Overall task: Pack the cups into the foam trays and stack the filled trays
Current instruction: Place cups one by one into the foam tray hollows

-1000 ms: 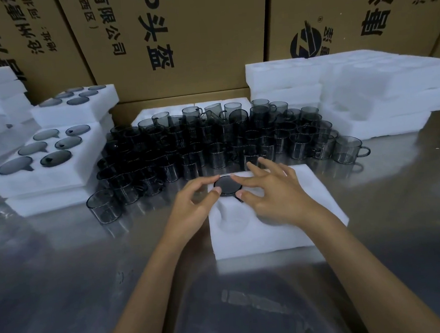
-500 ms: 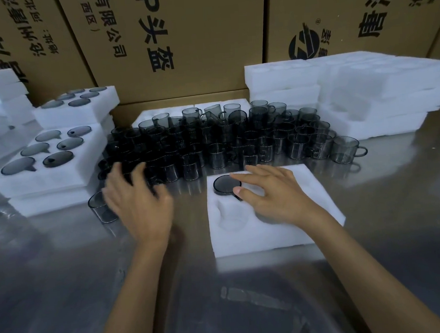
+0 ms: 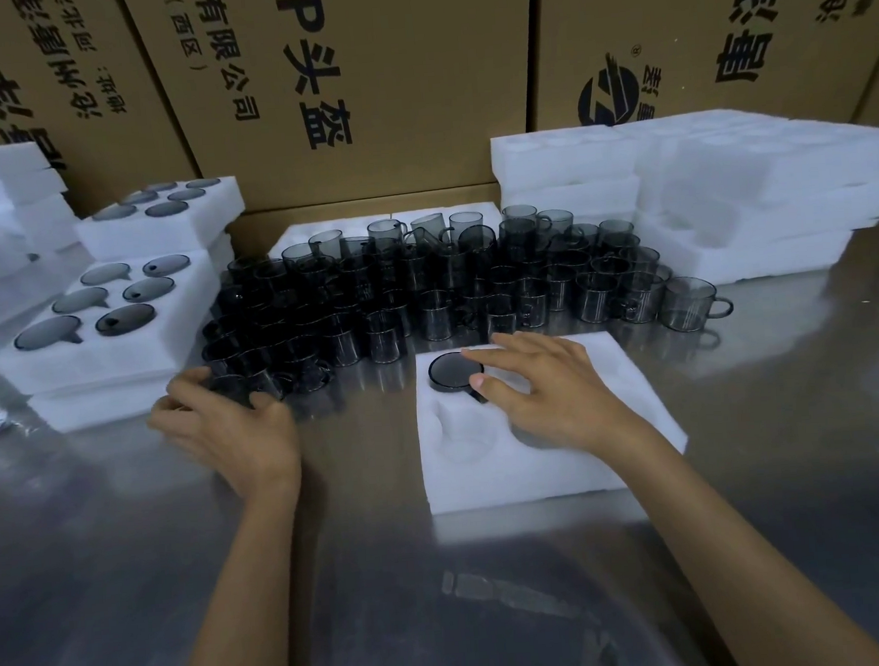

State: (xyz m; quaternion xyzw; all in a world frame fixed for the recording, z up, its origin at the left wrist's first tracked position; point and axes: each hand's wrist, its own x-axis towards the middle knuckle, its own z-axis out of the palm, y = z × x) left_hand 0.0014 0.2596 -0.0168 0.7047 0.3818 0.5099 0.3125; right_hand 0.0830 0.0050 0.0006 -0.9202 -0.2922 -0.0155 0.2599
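A white foam tray (image 3: 604, 456) lies on the steel table in front of me. One dark glass cup (image 3: 452, 372) sits upside down in its far-left pocket; the pocket (image 3: 464, 434) nearer me is empty. My right hand (image 3: 544, 393) rests flat on the tray, fingers spread, thumb and forefinger touching the seated cup's edge. My left hand (image 3: 227, 423) is at the left, its fingers wrapped around a dark cup (image 3: 237, 386) at the near-left corner of the big cluster of smoky glass cups (image 3: 450, 291).
Filled foam trays (image 3: 112, 311) are stacked at the left, with more behind them. Empty foam trays (image 3: 701, 188) are piled at the right. Cardboard boxes (image 3: 360, 80) wall off the back. A lone cup (image 3: 690, 303) stands at the cluster's right end.
My left hand left the tray, swung left and closed around a cup at the cluster's near-left corner. My right hand stayed on the tray by the seated cup.
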